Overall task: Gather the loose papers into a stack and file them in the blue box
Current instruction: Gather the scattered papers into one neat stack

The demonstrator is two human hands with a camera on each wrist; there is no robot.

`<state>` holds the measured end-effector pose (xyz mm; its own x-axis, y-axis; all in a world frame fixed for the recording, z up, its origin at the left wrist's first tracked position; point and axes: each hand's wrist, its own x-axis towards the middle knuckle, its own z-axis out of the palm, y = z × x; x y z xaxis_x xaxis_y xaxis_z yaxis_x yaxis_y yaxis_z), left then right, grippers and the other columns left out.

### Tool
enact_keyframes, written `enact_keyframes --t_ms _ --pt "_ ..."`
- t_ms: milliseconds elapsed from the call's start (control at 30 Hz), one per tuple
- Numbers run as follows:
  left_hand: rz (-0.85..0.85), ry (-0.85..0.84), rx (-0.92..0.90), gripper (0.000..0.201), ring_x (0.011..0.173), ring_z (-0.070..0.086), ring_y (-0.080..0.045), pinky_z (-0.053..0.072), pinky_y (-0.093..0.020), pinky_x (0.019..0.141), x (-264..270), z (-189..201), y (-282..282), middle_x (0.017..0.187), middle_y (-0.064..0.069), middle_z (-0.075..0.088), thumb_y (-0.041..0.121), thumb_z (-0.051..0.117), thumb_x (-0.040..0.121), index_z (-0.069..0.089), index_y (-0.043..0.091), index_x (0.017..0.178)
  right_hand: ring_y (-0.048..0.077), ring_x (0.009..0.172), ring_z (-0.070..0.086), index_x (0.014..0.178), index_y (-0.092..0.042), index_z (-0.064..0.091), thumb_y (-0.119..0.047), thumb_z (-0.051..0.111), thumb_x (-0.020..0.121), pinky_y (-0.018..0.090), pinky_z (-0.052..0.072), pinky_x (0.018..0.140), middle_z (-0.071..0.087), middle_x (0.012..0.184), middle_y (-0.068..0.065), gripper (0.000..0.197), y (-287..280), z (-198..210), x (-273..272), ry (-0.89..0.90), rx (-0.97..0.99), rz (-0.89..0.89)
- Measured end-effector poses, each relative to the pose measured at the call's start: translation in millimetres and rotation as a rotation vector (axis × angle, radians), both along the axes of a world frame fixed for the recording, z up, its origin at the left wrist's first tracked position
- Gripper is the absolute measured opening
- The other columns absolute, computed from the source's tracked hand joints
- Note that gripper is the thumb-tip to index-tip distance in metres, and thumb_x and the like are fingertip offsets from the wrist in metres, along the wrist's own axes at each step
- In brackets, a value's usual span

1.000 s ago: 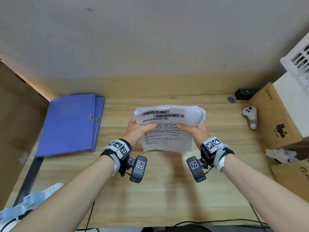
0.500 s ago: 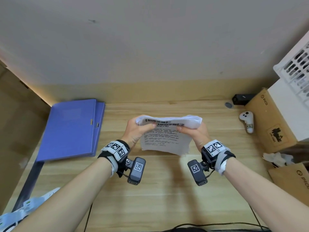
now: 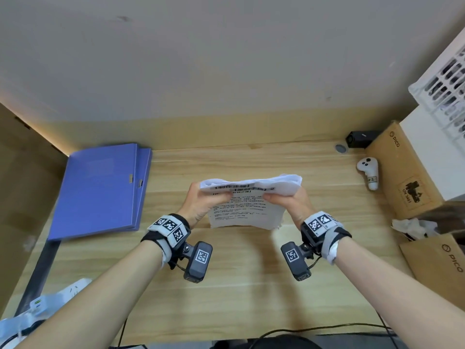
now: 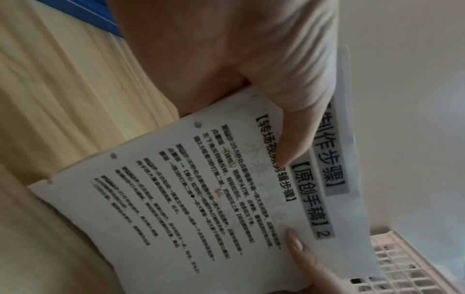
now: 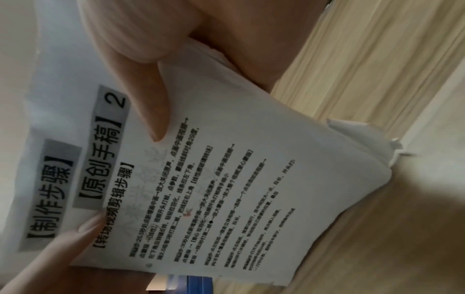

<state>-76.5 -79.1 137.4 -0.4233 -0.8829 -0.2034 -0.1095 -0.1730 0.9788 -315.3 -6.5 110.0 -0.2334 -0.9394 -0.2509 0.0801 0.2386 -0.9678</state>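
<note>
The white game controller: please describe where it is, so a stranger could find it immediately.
Look at the far right part of the wooden desk. There, beside the slanted cardboard box, lies the white controller. It is the only small white handle with dark buttons; the black device behind it is boxy.

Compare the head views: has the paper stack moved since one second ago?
Cannot tell. The paper stack sits similarly far from the blue box; the camera itself shifted.

Place: we see an office desk.
Evidence: wooden desk (image 3: 241,285); blue file box (image 3: 98,190) at its left; PICO cartons (image 3: 402,177) at its right.
</note>
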Motion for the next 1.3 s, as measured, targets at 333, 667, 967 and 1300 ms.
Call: enact_keyframes --t_ms 333,667,967,1300 --pt "0.054 -0.049 0.134 0.022 0.096 0.073 -0.019 0.059 -0.033 0.084 -8.5 -19.7 2.2 0.102 -0.007 0.077 0.003 0.074 0.082 0.072 0.01 0.102 0.022 0.096 0.072 0.1 -0.012 0.072 -0.01 0.087 0.067 0.037 0.057 0.085 0.077 0.1 0.006 0.036 5.2 -18.7 -4.8 -0.004 0.131 -0.081" --pt "0.229 -0.396 0.433 0.065 0.125 0.054 -0.024 0.049 -0.032 0.089 -37.1 -88.5 6.3 0.148 -0.011 0.046 0.007 0.063 0.091 0.034 0.003 0.149 0.03 0.098 0.065 0.122 -0.003 0.058 -0.016 0.078 0.079 0.036 0.055 0.081 0.066 0.12 0.015 0.049 -9.6 -100.6 -30.2 0.228 0.482 -0.11" --pt "0.201 -0.504 0.554 0.052 0.116 0.06 -0.023 0.05 -0.041 0.099 -40.6 -124.9 40.6 0.135 -0.003 0.057 0.024 0.065 0.073 0.058 0.012 0.123 0.021 0.089 0.056 0.12 -0.005 0.059 0.002 0.06 0.078 0.025 0.044 0.076 0.06 0.113 0.01 0.043 -1.3 -135.1 -22.9 0.48 0.447 -0.075" --pt "0.163 -0.414 0.532 0.029 0.102 0.068 -0.031 0.057 -0.051 0.089 -108.5 -115.1 23.2 0.117 -0.009 0.069 0.007 0.056 0.083 0.063 0.013 0.111 0.023 0.089 0.059 0.124 -0.008 0.059 0.001 0.056 0.079 0.022 0.045 0.068 0.062 0.116 0.013 0.045 -10.8 -140.9 -78.4 0.473 0.455 -0.109"
